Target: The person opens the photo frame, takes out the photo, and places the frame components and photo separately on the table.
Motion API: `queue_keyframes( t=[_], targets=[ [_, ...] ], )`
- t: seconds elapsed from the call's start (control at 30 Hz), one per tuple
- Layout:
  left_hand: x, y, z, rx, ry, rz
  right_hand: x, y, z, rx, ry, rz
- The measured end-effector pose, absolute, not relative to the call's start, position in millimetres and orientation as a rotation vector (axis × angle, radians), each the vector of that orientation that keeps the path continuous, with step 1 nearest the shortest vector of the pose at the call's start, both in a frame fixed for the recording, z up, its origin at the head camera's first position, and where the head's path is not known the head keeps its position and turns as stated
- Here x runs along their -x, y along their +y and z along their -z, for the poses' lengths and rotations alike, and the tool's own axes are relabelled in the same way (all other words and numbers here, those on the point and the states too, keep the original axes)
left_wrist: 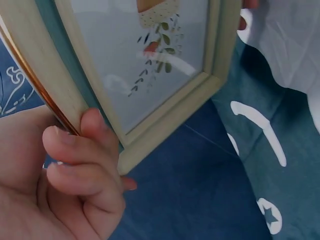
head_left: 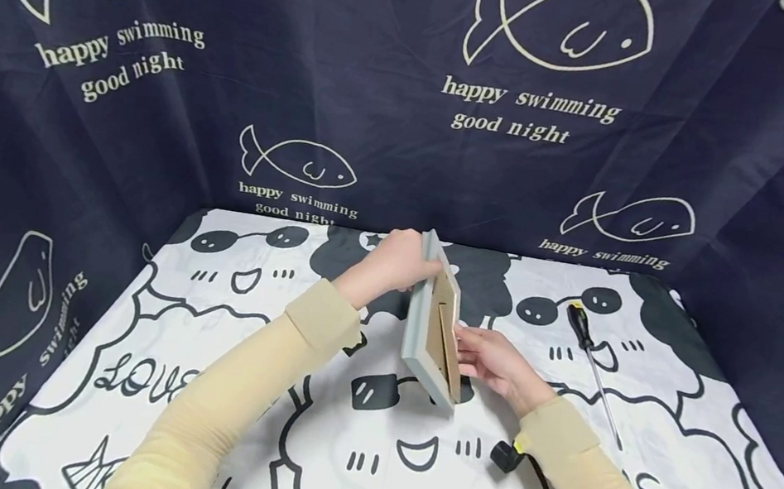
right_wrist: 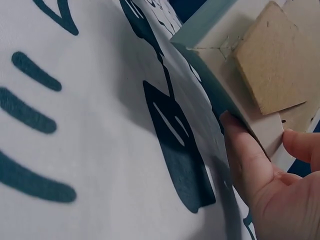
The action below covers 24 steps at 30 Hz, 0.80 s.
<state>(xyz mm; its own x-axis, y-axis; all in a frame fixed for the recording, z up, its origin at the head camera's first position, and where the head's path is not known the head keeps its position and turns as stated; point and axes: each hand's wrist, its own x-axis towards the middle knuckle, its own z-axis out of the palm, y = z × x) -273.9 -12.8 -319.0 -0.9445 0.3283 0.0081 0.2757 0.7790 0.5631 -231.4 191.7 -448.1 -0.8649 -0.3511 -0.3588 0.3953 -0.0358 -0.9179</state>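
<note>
A picture frame (head_left: pixel 416 315) with a pale, grey-green rim is held up on edge above the cloth, its brown backing turned right in the head view. My left hand (head_left: pixel 400 261) grips the far end, thumb over the rim. With my right hand (head_left: pixel 491 363) I pinch the right-hand edge lower down. The left wrist view shows the front, a plant picture (left_wrist: pixel 159 50) behind a shiny pane, and my left hand's curled fingers (left_wrist: pixel 82 155). A brown stand flap (right_wrist: pixel 267 60) lies on the back in the right wrist view, close to my right thumb and finger.
On the right of the patterned white cloth (head_left: pixel 675 476) lies a screwdriver (head_left: pixel 582 328) with a black and yellow handle, its shaft pointing toward me. A dark blue curtain (head_left: pixel 408 130) hangs behind the table and along both sides.
</note>
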Motion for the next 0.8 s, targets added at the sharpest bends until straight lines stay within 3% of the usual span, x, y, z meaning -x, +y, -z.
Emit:
queue_keyframes(
  t=[0.8],
  targets=[
    [279, -50, 359, -0.455, 2.709, -1.052, 230, 202, 446, -0.099, 1.903, 1.916]
  ],
)
